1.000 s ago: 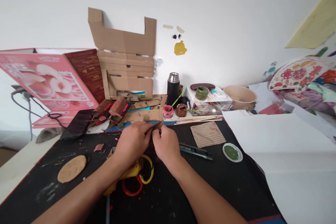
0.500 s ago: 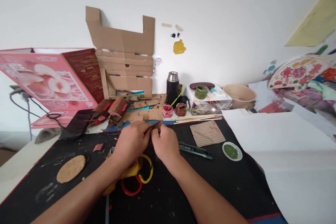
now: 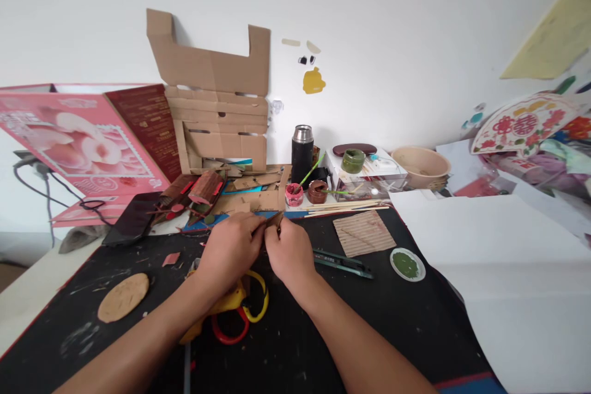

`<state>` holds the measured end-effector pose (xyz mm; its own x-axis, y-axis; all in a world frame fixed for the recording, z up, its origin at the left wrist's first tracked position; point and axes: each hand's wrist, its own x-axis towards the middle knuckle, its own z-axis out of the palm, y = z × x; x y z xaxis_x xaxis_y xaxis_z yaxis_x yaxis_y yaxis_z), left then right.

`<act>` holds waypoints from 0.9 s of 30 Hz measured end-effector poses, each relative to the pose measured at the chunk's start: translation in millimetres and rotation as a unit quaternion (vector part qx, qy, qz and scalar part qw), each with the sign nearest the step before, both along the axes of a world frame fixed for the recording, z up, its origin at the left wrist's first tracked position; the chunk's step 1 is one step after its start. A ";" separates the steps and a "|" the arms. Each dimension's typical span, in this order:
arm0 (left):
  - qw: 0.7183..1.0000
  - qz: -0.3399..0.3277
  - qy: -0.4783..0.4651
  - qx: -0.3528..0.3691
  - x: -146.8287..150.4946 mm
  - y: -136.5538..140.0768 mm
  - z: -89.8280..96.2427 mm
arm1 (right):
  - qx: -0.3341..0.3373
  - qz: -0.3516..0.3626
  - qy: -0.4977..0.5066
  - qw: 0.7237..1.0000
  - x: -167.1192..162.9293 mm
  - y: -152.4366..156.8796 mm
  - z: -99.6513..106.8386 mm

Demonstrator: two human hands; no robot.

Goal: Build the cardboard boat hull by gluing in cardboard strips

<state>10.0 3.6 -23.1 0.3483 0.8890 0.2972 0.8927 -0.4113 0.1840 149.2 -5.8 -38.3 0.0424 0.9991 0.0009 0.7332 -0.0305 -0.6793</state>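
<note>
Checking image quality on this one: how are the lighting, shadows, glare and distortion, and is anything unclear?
Head view: light is soft, with a faint shadow on the wall beside the black flask; head view: small highlights on its metal cap; head view: the pink box looks stretched toward the left edge; head view: the small brown piece between both hands' fingers is mostly hidden.

Pinches a small, thin brown piece [image 3: 276,219] between left bare hand [image 3: 234,247] and right bare hand [image 3: 290,251], close together over a black mat [image 3: 392,320], with a slim dark-green cutter [image 3: 344,264] beside the right and a flat tan oval disc [image 3: 123,298] farther left.
</note>
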 end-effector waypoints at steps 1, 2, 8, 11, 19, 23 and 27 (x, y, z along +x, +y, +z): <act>1.000 0.000 0.000 -0.001 0.2 0.0 0.0 | 0.001 0.000 0.002 1.000 0.0 -0.1 -0.3; 1.000 0.001 -0.001 -0.003 0.4 -0.1 0.1 | 0.001 0.000 0.003 1.000 -0.1 -0.3 -0.6; 1.000 0.002 -0.004 -0.012 1.9 -1.0 2.2 | -0.004 -0.003 0.002 1.000 -0.4 -0.5 -1.5; 1.000 0.007 -0.006 -0.009 1.8 -0.9 1.7 | 0.000 -0.003 0.004 1.000 -0.6 0.2 -1.9; 1.000 0.006 -0.004 -0.003 0.3 0.0 -1.2 | 0.003 -0.002 0.003 1.000 -0.1 0.4 -2.2; 1.000 0.008 -0.002 -0.005 1.1 -0.4 -1.1 | 0.001 -0.004 0.005 1.000 -0.2 0.1 -3.0; 1.000 0.010 -0.007 -0.013 1.8 -0.5 -1.5 | -0.003 -0.003 0.005 1.000 -0.5 0.7 -2.8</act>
